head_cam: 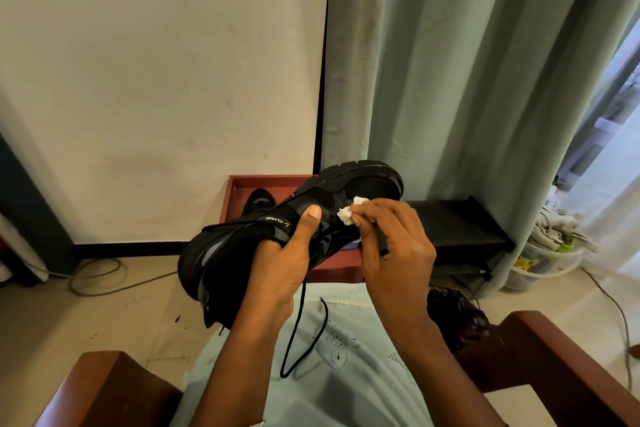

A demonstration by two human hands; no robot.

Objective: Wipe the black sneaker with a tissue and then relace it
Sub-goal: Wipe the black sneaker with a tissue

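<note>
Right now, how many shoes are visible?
2: the black sneaker in the left hand, another shoe in the red tray behind. A dark shape by the chair may be a third.

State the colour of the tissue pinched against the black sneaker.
White; the head view shows the tissue best.

Cream wall (pixel 156 62); sage curtain (pixel 467 62); pale tiled floor (pixel 69 315); wooden chair arms (pixel 554 357).

A room in a home: a pale green curtain (pixel 450 80) by the far right window, tiled floor (pixel 52 315), wooden armchair (pixel 554 357) near, low black shoe rack (pixel 457 225), bucket of cloths (pixel 550 253).
</note>
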